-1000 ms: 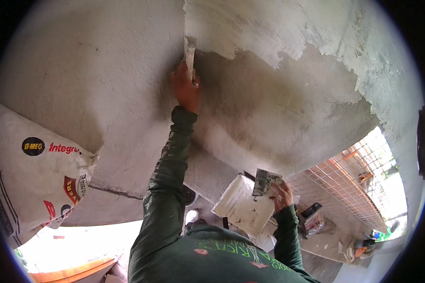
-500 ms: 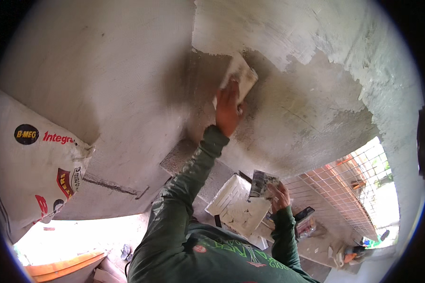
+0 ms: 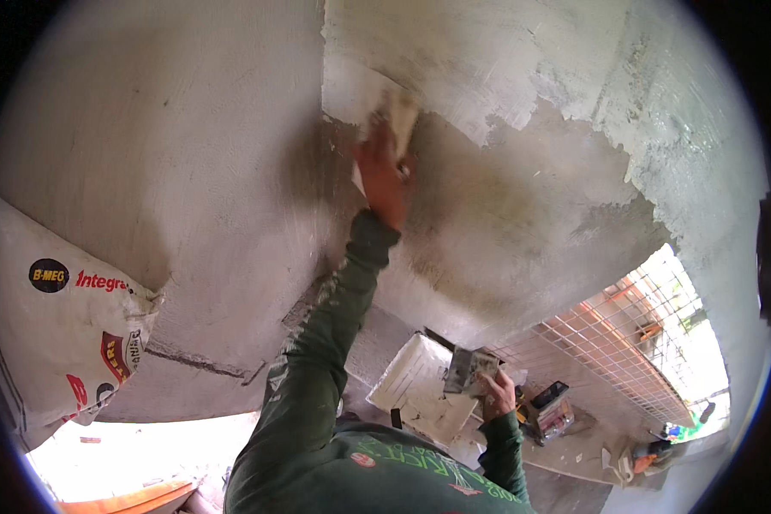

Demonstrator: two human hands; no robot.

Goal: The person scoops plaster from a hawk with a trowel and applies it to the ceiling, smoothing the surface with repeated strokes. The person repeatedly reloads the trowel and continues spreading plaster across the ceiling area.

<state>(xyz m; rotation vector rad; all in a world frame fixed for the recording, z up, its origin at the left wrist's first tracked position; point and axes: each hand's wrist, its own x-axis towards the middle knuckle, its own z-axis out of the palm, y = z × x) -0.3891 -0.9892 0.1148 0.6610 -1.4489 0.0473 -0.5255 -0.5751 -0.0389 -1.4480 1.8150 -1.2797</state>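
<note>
- The pale flat spreader (image 3: 403, 118), motion-blurred, is at the wall, over the boundary between white coating (image 3: 574, 64) and darker grey patch (image 3: 522, 184).
- The left hand (image 3: 384, 180) grips it; the blade shows toward 1 o'clock from that hand, its long axis running roughly 7 to 1 o'clock. Whether it touches the wall is unclear.
- The right hand (image 3: 499, 394), farther away at the left hand's 5 o'clock, pinches a dark square plate (image 3: 464, 370), which lies toward its 10 o'clock.
- A white tray (image 3: 415, 390) sits at the right hand's 9 o'clock.
- Wire mesh (image 3: 612, 343) stands at its 2 o'clock.
</note>
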